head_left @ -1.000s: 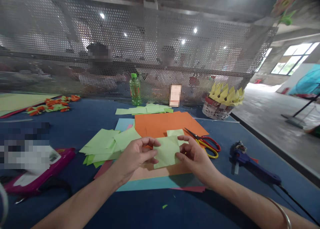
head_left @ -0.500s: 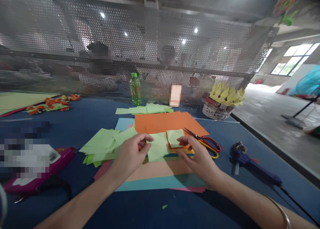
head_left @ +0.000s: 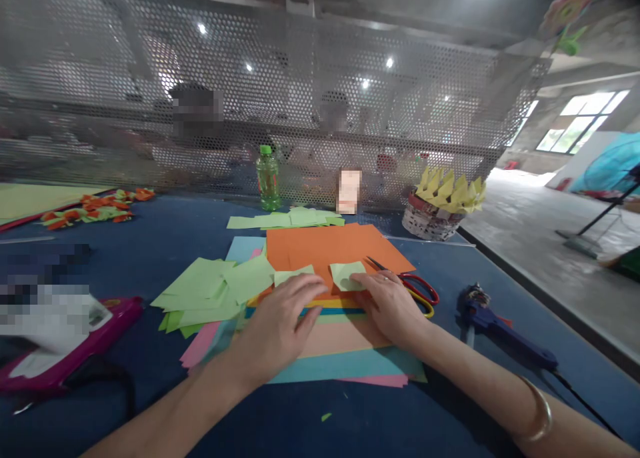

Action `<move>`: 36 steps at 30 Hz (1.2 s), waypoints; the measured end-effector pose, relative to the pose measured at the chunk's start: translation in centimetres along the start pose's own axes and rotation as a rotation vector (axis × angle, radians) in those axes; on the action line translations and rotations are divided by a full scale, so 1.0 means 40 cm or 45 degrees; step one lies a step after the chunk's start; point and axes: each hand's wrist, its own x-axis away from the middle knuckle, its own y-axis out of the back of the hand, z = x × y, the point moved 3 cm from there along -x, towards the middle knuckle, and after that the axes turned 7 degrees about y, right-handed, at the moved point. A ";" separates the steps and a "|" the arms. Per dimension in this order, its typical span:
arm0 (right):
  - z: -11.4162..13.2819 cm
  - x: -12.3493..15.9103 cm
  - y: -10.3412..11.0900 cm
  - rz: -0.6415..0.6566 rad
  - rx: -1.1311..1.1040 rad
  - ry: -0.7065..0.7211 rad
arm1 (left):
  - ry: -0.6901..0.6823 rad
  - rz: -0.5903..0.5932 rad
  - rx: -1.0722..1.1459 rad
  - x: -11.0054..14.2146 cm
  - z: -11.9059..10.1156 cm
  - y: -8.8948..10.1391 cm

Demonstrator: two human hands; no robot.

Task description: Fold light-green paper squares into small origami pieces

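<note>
My left hand (head_left: 290, 311) lies over a light green paper piece (head_left: 294, 271), its fingers stretched out and covering the piece's lower part. My right hand (head_left: 395, 305) rests with extended fingers on the right side of a light green paper square (head_left: 343, 276); its thumb is partly hidden. Both pieces are on orange paper (head_left: 335, 241), which tops a stack of coloured sheets (head_left: 345, 361). Scissors with red and yellow handles (head_left: 417, 288) lie just beyond my right hand, partly covered by it. A pile of light green pieces (head_left: 210, 288) sits left of my left hand.
A blue glue gun (head_left: 510, 331) with a cord lies at right. A magenta device (head_left: 115, 318) is at left. Behind stand a green bottle (head_left: 269, 181), green paper strips (head_left: 290, 218) and a basket with yellow paper points (head_left: 435, 215). A perforated metal screen (head_left: 300, 98) backs the table.
My left hand has turned palm down and spread over its green piece, which now shows farther left and back. My right hand has come down farther over the square's right side.
</note>
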 end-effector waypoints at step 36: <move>0.099 0.046 0.020 0.020 -0.098 0.301 | -0.137 0.431 0.094 0.008 -0.034 0.032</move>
